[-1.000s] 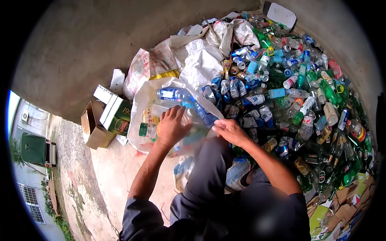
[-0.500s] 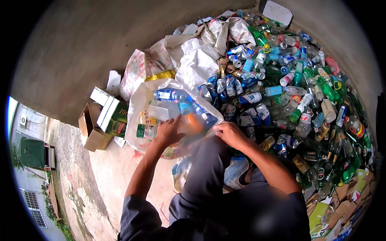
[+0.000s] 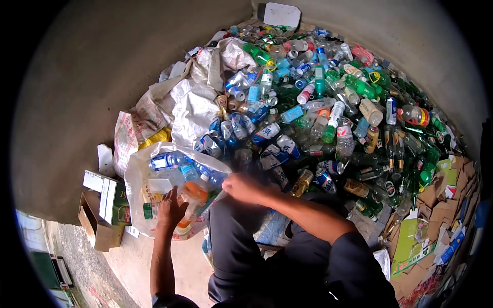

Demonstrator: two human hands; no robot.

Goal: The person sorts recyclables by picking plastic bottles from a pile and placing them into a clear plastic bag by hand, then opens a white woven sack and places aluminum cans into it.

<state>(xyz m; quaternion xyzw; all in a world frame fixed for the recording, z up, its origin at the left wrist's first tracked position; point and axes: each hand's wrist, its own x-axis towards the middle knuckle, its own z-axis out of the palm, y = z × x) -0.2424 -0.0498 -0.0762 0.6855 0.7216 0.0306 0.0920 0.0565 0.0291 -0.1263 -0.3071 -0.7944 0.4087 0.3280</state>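
Translucent sack, whitish, crumpled and open at the top, sits at eight o'clock, one side beside my knee. Left of it, near nine, an open brown cardboard box stands against a green-and-white carton with the digits 19 partly readable. Beyond the sack, at ten, lies a bag with red print, its writing too small to read. Inside the sack are a blue-labelled bottle, a clear tray, an orange-labelled bottle and other clear plastic. My left hand is over these, fingers spread. My right hand is at the sack's right rim, blurred; I cannot tell whether it pinches the plastic. From twelve to three spreads a heap of bottles and cans, including blue-and-white cans with large characters and a bottle with a red-and-yellow label. Flattened cardboard lies at four, beside a bright green carton panel.
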